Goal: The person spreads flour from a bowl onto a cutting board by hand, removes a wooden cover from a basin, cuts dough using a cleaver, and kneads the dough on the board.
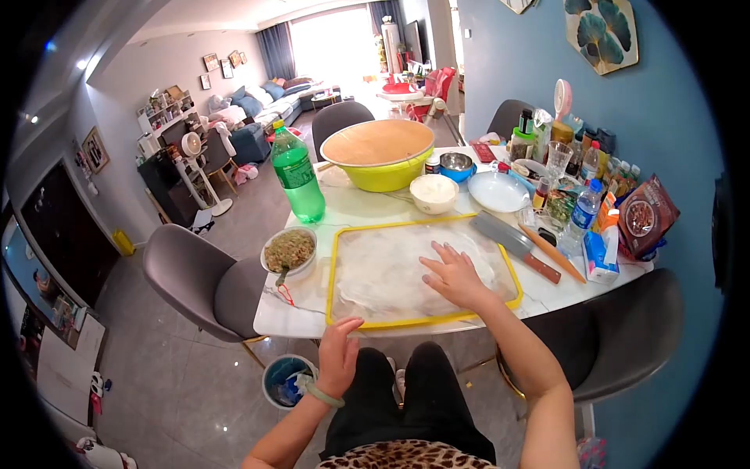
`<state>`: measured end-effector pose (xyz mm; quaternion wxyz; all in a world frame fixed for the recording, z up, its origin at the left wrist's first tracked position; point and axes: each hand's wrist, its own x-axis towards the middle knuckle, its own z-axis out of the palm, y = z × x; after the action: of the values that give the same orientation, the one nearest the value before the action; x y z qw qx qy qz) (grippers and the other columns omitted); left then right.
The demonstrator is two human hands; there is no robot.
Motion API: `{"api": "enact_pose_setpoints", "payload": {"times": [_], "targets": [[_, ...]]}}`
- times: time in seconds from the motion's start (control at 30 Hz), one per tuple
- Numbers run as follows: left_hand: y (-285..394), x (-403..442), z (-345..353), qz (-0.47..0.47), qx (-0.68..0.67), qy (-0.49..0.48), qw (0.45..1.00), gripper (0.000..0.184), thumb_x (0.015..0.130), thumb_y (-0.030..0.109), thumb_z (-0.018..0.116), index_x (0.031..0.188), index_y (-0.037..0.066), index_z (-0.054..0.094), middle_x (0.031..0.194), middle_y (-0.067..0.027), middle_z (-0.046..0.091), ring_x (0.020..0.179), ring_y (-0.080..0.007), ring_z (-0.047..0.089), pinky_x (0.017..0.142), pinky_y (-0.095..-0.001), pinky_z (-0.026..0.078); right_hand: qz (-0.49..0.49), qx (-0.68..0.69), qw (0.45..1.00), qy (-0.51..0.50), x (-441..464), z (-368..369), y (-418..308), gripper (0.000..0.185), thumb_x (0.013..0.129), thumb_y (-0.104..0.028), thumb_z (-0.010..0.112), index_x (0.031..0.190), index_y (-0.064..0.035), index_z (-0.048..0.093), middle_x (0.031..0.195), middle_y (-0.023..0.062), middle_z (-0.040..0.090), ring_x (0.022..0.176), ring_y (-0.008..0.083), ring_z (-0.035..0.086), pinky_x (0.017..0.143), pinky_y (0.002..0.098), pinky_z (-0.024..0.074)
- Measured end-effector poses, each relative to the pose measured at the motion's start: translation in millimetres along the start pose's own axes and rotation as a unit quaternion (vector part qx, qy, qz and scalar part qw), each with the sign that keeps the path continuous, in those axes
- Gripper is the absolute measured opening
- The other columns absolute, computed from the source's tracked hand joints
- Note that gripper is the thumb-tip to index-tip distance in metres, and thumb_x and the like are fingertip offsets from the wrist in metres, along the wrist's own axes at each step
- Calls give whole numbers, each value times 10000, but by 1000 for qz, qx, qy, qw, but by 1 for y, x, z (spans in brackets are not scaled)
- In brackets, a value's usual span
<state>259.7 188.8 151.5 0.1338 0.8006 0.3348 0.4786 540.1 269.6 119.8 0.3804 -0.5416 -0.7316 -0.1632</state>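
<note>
My right hand is spread over the right half of a yellow-edged mat dusted with white powder, holding nothing. Near the mat's front left corner is my left hand, its fingers apart and nothing in them, a bracelet on the wrist. A bowl of chopped filling with a spoon in it stands left of the mat. Behind the mat is a bowl of white powder. A cleaver and a wooden rolling pin lie at the mat's right side.
A green bottle and a large yellow-green basin stand at the back. A white plate, a water bottle and several jars crowd the right. Chairs flank the table; a bin stands below.
</note>
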Motion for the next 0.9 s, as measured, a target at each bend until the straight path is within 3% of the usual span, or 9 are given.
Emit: {"api": "enact_pose_setpoints", "payload": {"times": [0.1, 0.17, 0.27, 0.3, 0.37, 0.5, 0.7, 0.77, 0.9], "targets": [[12, 15, 5, -66, -43, 6, 997, 227, 867, 66, 471, 1072, -9, 536, 1051, -136, 575, 990, -279, 536, 866, -342, 411, 75, 103, 985, -120, 15, -28, -5, 221, 749, -241, 593, 929, -127, 654, 1047, 135, 603, 1098, 293, 498, 977, 507, 287], [16, 32, 11, -178, -194, 17, 964, 245, 916, 150, 412, 1080, 21, 539, 1053, -97, 574, 1011, -213, 534, 887, -327, 398, 174, 134, 937, -270, 22, -37, -3, 241, 782, -270, 586, 975, -137, 643, 1022, 131, 610, 1091, 289, 501, 975, 508, 289], [36, 72, 12, -336, -395, 38, 854, 275, 928, 200, 401, 1124, 40, 509, 1047, -76, 577, 1002, -186, 536, 854, -308, 403, 127, 110, 947, -274, 16, -38, -2, 298, 795, -278, 594, 1051, -128, 617, 1107, 154, 577, 1119, 311, 483, 978, 511, 286], [33, 81, 14, -337, -393, 43, 855, 275, 928, 200, 401, 1124, 40, 509, 1047, -76, 577, 1002, -186, 536, 854, -308, 403, 122, 111, 947, -276, 9, -34, -3, 298, 795, -278, 594, 1051, -128, 617, 1107, 154, 577, 1119, 311, 483, 978, 511, 286], [15, 100, 22, -367, -475, 19, 799, 302, 926, 241, 399, 1152, 56, 476, 1032, -86, 581, 982, -178, 539, 825, -302, 405, 3, 86, 988, -131, -2, -28, -7, 338, 792, -238, 596, 1109, -120, 590, 1221, 181, 508, 1159, 331, 455, 987, 528, 268], [-32, 149, 40, -400, -503, 32, 765, 298, 919, 270, 418, 1134, 70, 472, 1015, -92, 581, 949, -183, 540, 822, -329, 409, 34, 121, 985, -119, 0, -43, -1, 381, 800, -216, 590, 1164, -109, 555, 1301, 196, 435, 1190, 347, 428, 998, 502, 276], [-115, 246, 58, -414, -413, 138, 799, 248, 897, 284, 470, 1090, 129, 471, 924, -50, 577, 822, -172, 551, 760, -365, 428, 79, 192, 972, -110, 12, -66, 25, 294, 812, -173, 591, 1089, -77, 591, 1264, 179, 481, 1142, 333, 475, 930, 369, 399], [-157, 276, 74, -431, -400, 176, 789, 254, 905, 328, 464, 1062, 128, 469, 896, -30, 548, 791, -154, 532, 744, -363, 425, 112, 270, 941, -171, 21, -75, 27, 212, 809, -169, 593, 983, -51, 616, 1165, 152, 551, 1029, 306, 544, 870, 366, 433], [-210, 321, 100, -465, -375, 284, 750, 281, 894, 358, 487, 1016, 106, 462, 870, -25, 502, 774, -151, 493, 653, -351, 405, 149, 199, 949, -194, 36, -82, 57, 145, 783, -147, 613, 888, -47, 607, 1007, 116, 595, 915, 277, 588, 796, 347, 467]]}}
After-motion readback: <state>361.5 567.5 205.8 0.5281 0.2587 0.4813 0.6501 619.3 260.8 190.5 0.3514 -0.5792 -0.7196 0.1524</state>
